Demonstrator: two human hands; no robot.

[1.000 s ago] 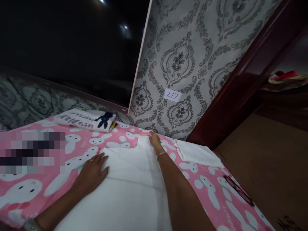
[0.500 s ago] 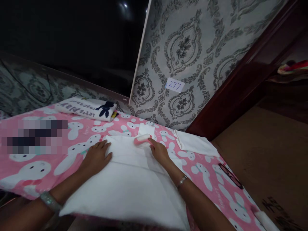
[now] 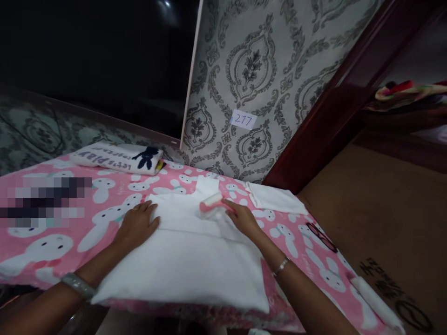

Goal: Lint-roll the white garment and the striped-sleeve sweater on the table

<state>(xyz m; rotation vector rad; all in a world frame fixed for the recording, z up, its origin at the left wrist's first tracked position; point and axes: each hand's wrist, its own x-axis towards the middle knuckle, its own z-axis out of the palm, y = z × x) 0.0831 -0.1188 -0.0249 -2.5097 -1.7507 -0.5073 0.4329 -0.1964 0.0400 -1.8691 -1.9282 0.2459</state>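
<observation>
A white garment (image 3: 188, 260) lies spread on the pink cloth, its near edge reaching the front of the table. My left hand (image 3: 139, 222) rests on the garment's upper left part, fingers laid out and holding nothing. On the upper right side, my right hand (image 3: 243, 217) is closed around the pink handle of a lint roller (image 3: 211, 202). The white roll of the lint roller is over the garment, just below its narrow top piece; whether it presses on the fabric is hard to tell because of blur.
A folded white cloth with printed letters (image 3: 118, 158) lies at the back left, below a dark TV screen (image 3: 94, 60). To the right are another folded white cloth (image 3: 275, 197), eyeglasses (image 3: 321, 237) and a white roll (image 3: 377, 302). A cardboard box (image 3: 377, 200) stands beyond.
My right hand has shifted the lint roller slightly right and down relative to the garment. The left hand stays in place on the garment. The whole view has turned a little.
</observation>
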